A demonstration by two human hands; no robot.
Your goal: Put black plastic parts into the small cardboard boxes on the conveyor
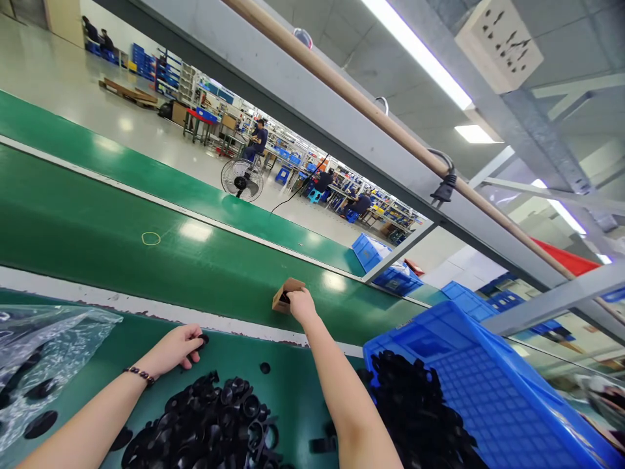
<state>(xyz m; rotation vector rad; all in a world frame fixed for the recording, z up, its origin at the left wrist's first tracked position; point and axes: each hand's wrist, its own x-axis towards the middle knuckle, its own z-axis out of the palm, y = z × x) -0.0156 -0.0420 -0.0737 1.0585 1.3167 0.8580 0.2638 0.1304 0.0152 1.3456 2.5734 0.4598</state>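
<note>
My left hand (181, 346) pinches a small black round plastic part (204, 339) above the green tabletop, near the worn white edge strip. Further out, my right hand (301, 305) is at a small open cardboard box (288, 290), its curled fingertips reaching into the opening. Something dark shows in the box by those fingers, too small to make out. Below and between my arms lies a heap of black plastic parts (205, 423), rings and curved pieces among them. One loose black part (264, 368) sits apart from the heap.
At right stands a big blue crate (483, 378), tilted in view, with black parts (415, 404) in it. A clear plastic bag (63, 339) lies at left. A green belt (112, 215) with a yellow rubber band (151, 238) runs beyond. A metal frame (351, 98) crosses overhead.
</note>
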